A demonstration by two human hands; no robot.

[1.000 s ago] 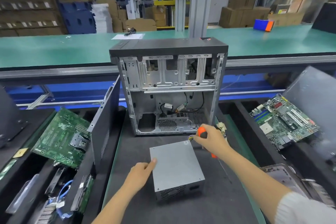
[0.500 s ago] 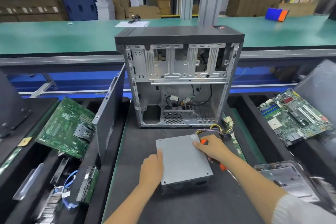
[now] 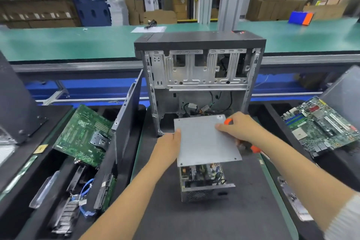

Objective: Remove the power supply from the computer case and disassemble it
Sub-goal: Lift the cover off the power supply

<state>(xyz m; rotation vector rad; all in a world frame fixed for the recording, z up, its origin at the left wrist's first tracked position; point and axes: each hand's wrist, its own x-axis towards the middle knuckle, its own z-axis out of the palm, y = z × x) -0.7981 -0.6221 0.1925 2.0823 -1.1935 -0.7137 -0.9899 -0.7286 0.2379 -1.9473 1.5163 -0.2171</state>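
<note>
1. The left hand (image 3: 169,147) is gripping the left edge of the power supply cover (image 3: 206,139), thumb on top, while the right hand (image 3: 238,127) is pinching the cover's right edge and also holding an orange-handled screwdriver (image 3: 253,148) in the same grip

2. The cover is coming up tilted, its near edge raised clear of the power supply body (image 3: 204,181), which is sitting on the dark worktop mat (image 3: 224,218) just below both grips; the computer case (image 3: 198,76) is standing open just beyond them

3. Judging from this, the step in hand is lifting the cover off; keeping both grips level and rising straight should stop the sheet catching on the exposed components

4. The far edge is hidden, so I cannot tell whether it is free; easing it up gently is wiser than yanking

5. The screwdriver is crowding the right grip, so fingers are likely working with less purchase; watching the thin metal edges seems sensible
</note>
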